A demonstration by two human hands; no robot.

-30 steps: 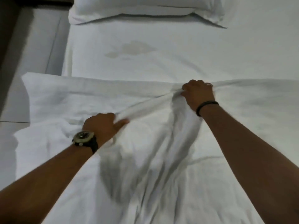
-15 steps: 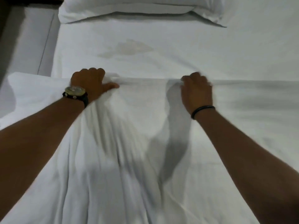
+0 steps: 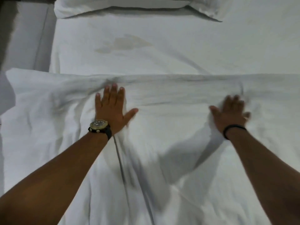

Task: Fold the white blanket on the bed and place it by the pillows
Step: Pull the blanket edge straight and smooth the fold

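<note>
The white blanket lay spread across the near part of the bed, its far edge running straight across, well short of the pillow. The left hand rested flat on the blanket near that edge, fingers spread, gripping nothing; the right hand, blurred, also appeared flat and open. The step in hand looked like smoothing a completed fold. The next move probably called for taking a side edge for another fold. Bare sheet between blanket and pillow left room; the blanket's left corner overhung the bed.
</note>
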